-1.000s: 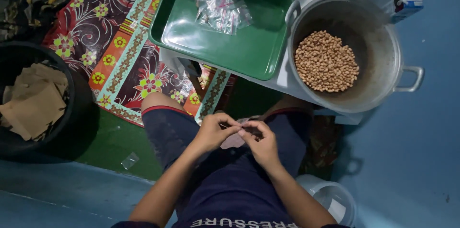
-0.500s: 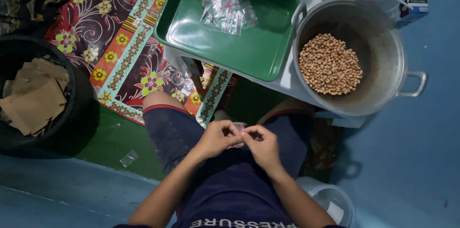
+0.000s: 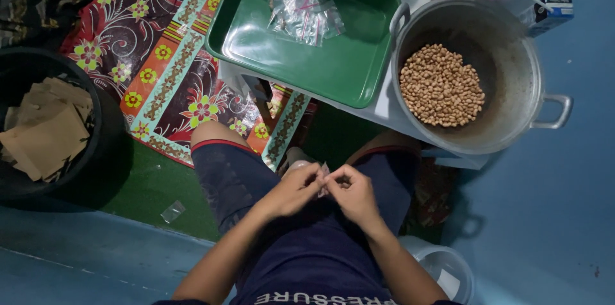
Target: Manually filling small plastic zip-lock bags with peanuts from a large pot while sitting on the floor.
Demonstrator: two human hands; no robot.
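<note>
From the head view, the left hand point(image 3: 296, 188) and right hand point(image 3: 351, 193) met over the lap, fingertips pinching a small clear bag point(image 3: 322, 175) between them. Farther off sat a green tray point(image 3: 320, 65) holding filled packets point(image 3: 296, 2), with a metal pot point(image 3: 512, 81) of peanuts point(image 3: 441, 85) to its right.

A blue-painted floor point(image 3: 551, 228) fills the right side and the lower left corner of the view, scuffed and marked in places. A patch of green floor covering point(image 3: 150, 186) lies between, partly under a patterned mat point(image 3: 160, 55) in dark red with yellow and pink flowers and striped borders. At far left sits a black round tub point(image 3: 102, 132) holding brown paper pieces point(image 3: 45, 132). A low pale surface point(image 3: 384, 103) stands at the top centre. A small clear scrap point(image 3: 172, 211) lies on the green. Light is even and soft, with faint shadows.
</note>
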